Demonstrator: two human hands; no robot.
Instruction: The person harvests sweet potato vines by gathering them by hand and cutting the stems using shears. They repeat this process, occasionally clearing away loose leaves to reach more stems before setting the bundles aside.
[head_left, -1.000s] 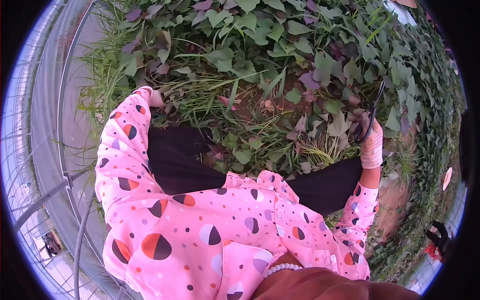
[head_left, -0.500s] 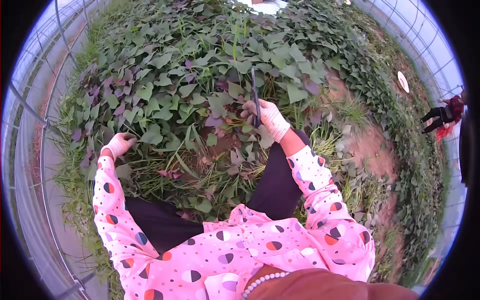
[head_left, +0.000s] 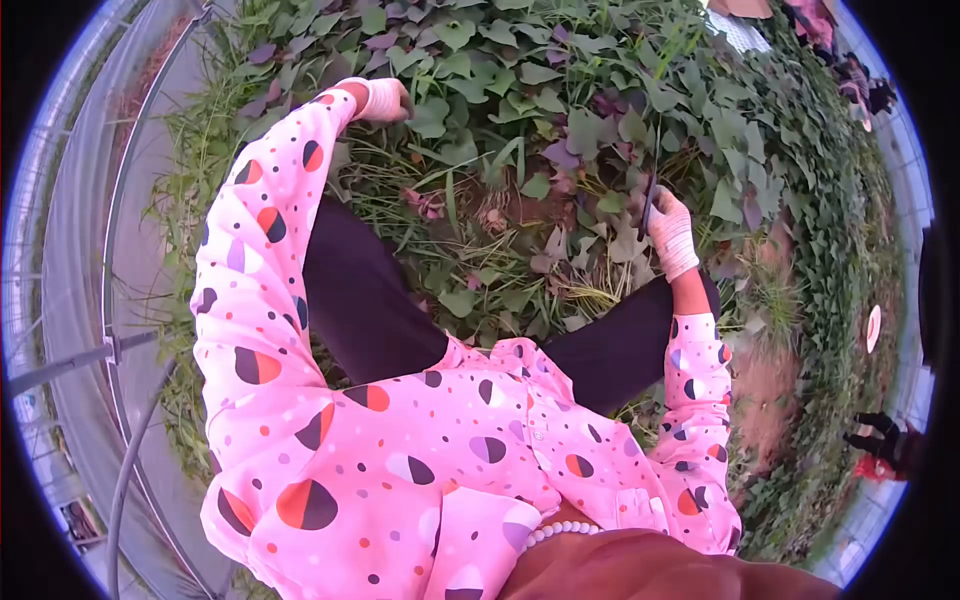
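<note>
My left hand (head_left: 388, 101), in a pale glove with a dark palm, reaches into the vines at upper left. Its fingers are curled beside the green heart-shaped leaves (head_left: 430, 117); what they hold, if anything, is hidden. My right hand (head_left: 669, 226), gloved the same way, is closed around a long, thin dark tool (head_left: 651, 190) that points up among the leaves. The kind of tool is not clear. Between my hands lie cut-looking stems, grass and a patch of bare soil (head_left: 525, 207), in front of my bent knees.
Dense vines run along the right side beside a strip of brown soil (head_left: 765, 390). A metal pipe frame (head_left: 112, 348) with plastic sheeting stands at the left. Other people (head_left: 880, 447) are at the far right and upper right. A white-rimmed round object (head_left: 873, 328) lies among the vines.
My view has turned to the left. My left hand has moved up and forward into the vines. My right hand still grips the dark tool, now further right in view.
</note>
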